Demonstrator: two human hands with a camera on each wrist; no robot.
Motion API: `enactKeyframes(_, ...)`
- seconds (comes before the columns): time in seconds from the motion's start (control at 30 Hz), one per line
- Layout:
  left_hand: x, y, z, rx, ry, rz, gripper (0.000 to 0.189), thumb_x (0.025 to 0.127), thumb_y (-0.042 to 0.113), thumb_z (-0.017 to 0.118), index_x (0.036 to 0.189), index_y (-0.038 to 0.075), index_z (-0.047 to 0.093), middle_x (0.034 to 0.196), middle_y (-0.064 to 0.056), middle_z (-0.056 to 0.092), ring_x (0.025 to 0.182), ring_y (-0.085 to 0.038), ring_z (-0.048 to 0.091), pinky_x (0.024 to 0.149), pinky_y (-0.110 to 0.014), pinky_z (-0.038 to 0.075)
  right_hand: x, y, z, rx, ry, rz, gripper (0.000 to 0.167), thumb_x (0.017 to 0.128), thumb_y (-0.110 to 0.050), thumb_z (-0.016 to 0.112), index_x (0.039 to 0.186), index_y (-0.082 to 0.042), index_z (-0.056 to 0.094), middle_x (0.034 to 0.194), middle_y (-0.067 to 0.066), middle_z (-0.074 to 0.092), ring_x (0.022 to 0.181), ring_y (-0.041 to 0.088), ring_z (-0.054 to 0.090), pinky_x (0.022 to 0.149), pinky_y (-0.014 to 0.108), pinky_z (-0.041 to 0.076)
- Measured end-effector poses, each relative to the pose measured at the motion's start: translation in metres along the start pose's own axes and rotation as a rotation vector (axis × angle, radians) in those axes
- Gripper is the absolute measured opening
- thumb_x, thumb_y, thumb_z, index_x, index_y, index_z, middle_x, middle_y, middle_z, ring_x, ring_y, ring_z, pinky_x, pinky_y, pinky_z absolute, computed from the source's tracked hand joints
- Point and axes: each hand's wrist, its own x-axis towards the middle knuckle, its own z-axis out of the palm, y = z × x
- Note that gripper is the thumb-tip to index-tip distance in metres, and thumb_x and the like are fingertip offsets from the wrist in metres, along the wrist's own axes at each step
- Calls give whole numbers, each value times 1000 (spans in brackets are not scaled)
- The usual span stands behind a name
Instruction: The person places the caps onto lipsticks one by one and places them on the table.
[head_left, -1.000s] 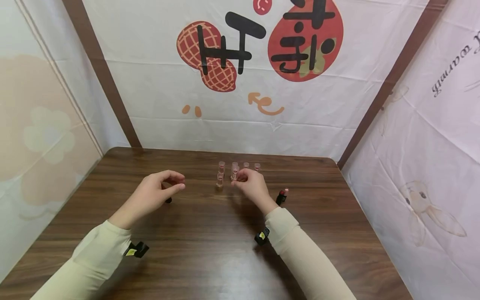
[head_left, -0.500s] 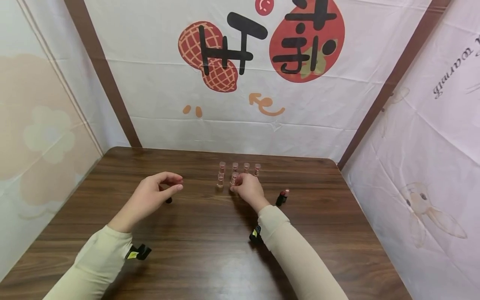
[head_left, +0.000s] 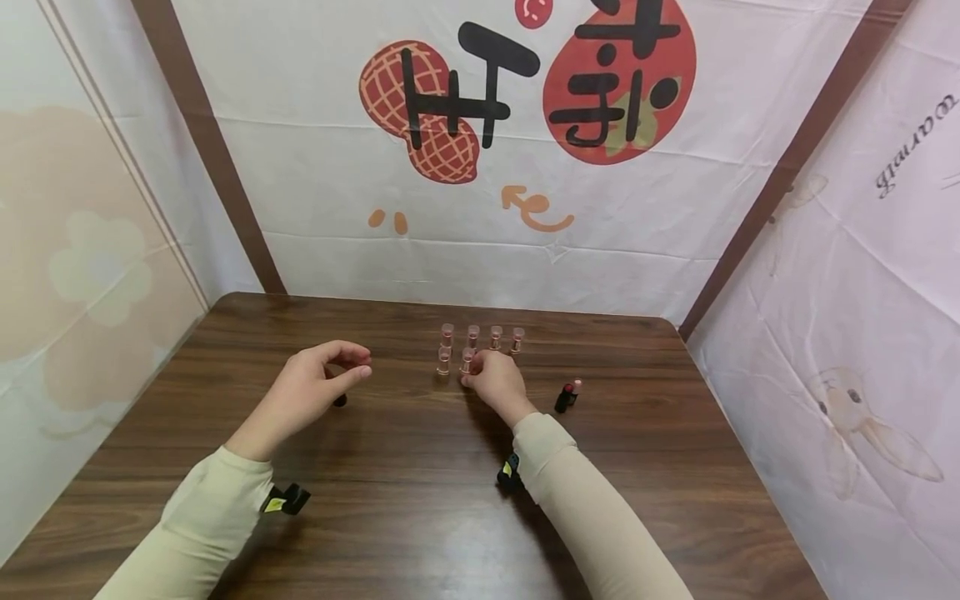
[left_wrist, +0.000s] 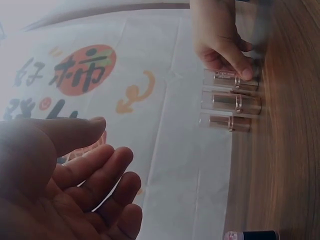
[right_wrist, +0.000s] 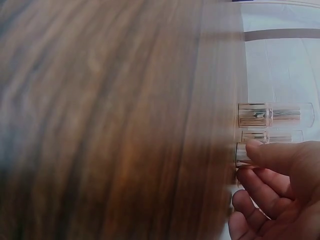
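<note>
My right hand [head_left: 498,383] pinches a clear-capped, rose-gold lipstick tube [head_left: 467,362] between thumb and fingers. It stands upright at the tabletop, in the front row beside a matching lipstick tube [head_left: 444,362]. Behind them runs a back row of several similar tubes, among them one at the left end [head_left: 447,336] and one at the right end [head_left: 517,340]. In the right wrist view my thumb and fingertips close on the tube's base [right_wrist: 242,155]. My left hand [head_left: 311,383] hovers to the left, fingers loosely curved and holding nothing, as the left wrist view confirms.
Right of my right hand stand a black lipstick with a red tip [head_left: 564,397] and a pink-tipped one [head_left: 577,387]. A small dark object [head_left: 341,401] lies partly hidden behind my left hand. A printed white cloth [head_left: 315,192] hangs behind the wooden table [head_left: 390,517].
My right hand has lowered the lipstick tube to the tabletop in the front row, beside the other tube. The left hand stays nearly where it was.
</note>
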Motion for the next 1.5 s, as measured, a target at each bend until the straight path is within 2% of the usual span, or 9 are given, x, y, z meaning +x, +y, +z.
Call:
enactKeyframes(0.23,-2,-10,-2,39,9,-21,37,100,42,67,124,13,68,118,-7,73,95,-23,69,75,-32,54,-4,-5,-3,-26,-28,5,25,89,-26,81,108,-13,74,102,-2,73,93,17,67,83,39,55)
enactKeyframes(0.37,4,-23,3,51,-4,-35,44,100,44,66,127,10,66,121,-10,71,104,-27,69,85,-42,55,-10,-6,-16,-14,11,16,25,90,-24,79,112,-12,74,107,1,74,98,19,69,85,41,56)
enactKeyframes(0.5,7,-37,5,70,-10,-63,44,100,45,65,127,9,65,121,-11,71,108,-30,67,88,-47,53,-23,-7,-35,8,21,-31,29,92,-23,78,118,-11,72,111,3,74,102,20,69,87,42,56)
enactKeyframes(0.7,7,-57,3,66,13,-64,41,100,40,67,123,7,67,114,-11,73,105,-29,67,84,-40,53,-46,-7,-67,27,-14,-142,30,94,-24,77,122,-14,71,113,2,73,102,18,69,86,40,57)
enactKeyframes(0.93,4,-69,-1,91,57,-75,27,99,28,70,117,8,67,107,-10,74,99,-26,67,78,-34,51,-66,6,-97,83,5,-189,28,92,-18,79,119,-14,72,106,1,74,89,13,69,76,35,57)
enactKeyframes(1.1,6,-65,-4,133,54,-69,26,99,27,71,115,7,67,105,-9,73,95,-25,67,77,-34,52,-70,16,-111,88,17,-211,27,91,-15,79,117,-15,72,106,-1,73,87,11,68,74,32,56)
enactKeyframes(1.3,12,-50,-12,176,46,-43,28,99,27,71,116,5,67,105,-10,72,96,-26,67,82,-42,51,-72,30,-126,35,-15,-233,30,93,-17,78,122,-16,71,119,3,70,93,15,66,78,36,56)
enactKeyframes(1.5,17,-37,-18,187,24,-46,29,100,28,69,117,5,66,107,-10,72,99,-26,67,84,-43,52,-70,44,-137,39,-35,-228,29,94,-18,77,122,-16,70,119,3,70,94,16,66,78,37,57)
